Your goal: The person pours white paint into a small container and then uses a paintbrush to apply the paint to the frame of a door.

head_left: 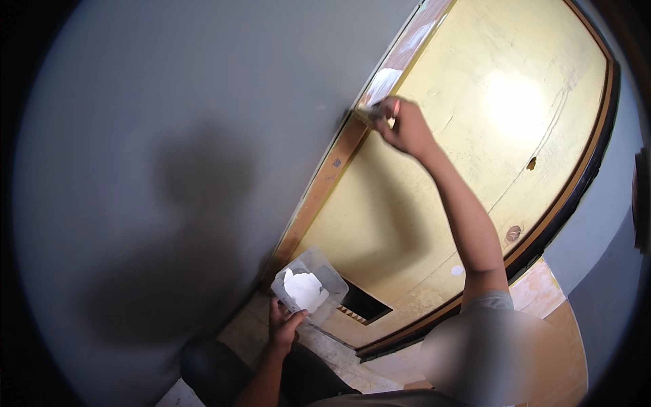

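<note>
My left hand (283, 327) grips the near rim of a clear plastic tub (327, 279), with white paint (303, 290) inside. Raised high ahead, my right hand (405, 127) is closed around a small paintbrush (372, 110), mostly hidden by the fingers. Its tip touches the wooden door frame (344, 147), where the white coating ends. Above that spot the frame has uneven white patches (388, 80); below, it is bare brown wood. Right beside the frame is a pale yellow door (468, 129).
A grey wall (135, 88) fills the left, bearing my shadow. The door has a small hole (531, 163) and a dark vent opening (366, 302) near its bottom. My bent knee (213, 370) is close to the wall, above the stained floor (244, 330).
</note>
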{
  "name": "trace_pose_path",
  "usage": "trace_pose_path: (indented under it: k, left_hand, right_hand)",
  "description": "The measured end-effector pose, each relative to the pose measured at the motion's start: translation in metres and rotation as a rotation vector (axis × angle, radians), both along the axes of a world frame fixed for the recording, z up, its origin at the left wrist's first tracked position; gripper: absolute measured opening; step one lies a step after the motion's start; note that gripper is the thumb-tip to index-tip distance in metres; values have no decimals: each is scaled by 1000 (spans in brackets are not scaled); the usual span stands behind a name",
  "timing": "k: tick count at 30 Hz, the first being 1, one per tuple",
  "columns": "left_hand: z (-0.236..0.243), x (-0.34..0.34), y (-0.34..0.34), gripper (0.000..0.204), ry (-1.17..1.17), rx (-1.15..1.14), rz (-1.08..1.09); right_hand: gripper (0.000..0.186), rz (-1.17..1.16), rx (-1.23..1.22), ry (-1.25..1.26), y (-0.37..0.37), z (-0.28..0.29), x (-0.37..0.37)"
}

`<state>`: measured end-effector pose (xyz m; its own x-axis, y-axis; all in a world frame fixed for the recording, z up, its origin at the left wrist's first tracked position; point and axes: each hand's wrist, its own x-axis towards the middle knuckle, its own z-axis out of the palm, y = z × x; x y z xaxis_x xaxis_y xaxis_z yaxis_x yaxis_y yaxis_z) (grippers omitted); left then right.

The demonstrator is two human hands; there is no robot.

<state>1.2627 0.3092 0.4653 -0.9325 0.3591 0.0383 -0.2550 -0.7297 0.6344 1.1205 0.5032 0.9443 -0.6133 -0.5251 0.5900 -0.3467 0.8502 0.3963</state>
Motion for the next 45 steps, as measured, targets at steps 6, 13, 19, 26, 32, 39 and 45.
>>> trace_pose_path:
  k: [6, 13, 19, 26, 32, 39, 45]
  left_hand:
    - [0, -2, 10, 68, -12, -44, 21]
    - [4, -3, 2, 70, -88, -32, -33]
    - [1, -1, 9, 66, -68, -2, -14]
    - [-3, 2, 4, 69, -94, 38, -18]
    - [1, 1, 13, 72, -55, 36, -30]
    - [6, -1, 7, 73, -51, -15, 12]
    - [3, -1, 10, 72, -85, 9, -25]
  right_hand:
    - [39, -12, -166, 97, 53, 138, -42]
    - [23, 19, 120, 505, -35, 210, -11]
    - [7, -143, 583, 486, -11, 133, -24]
    - [17, 23, 398, 46, -32, -57, 10]
    - [23, 102, -85, -106, 5, -59, -23]
    - [20, -96, -26, 183, -18, 42, -21]
    - [17, -76, 449, 350, -30, 29, -9]
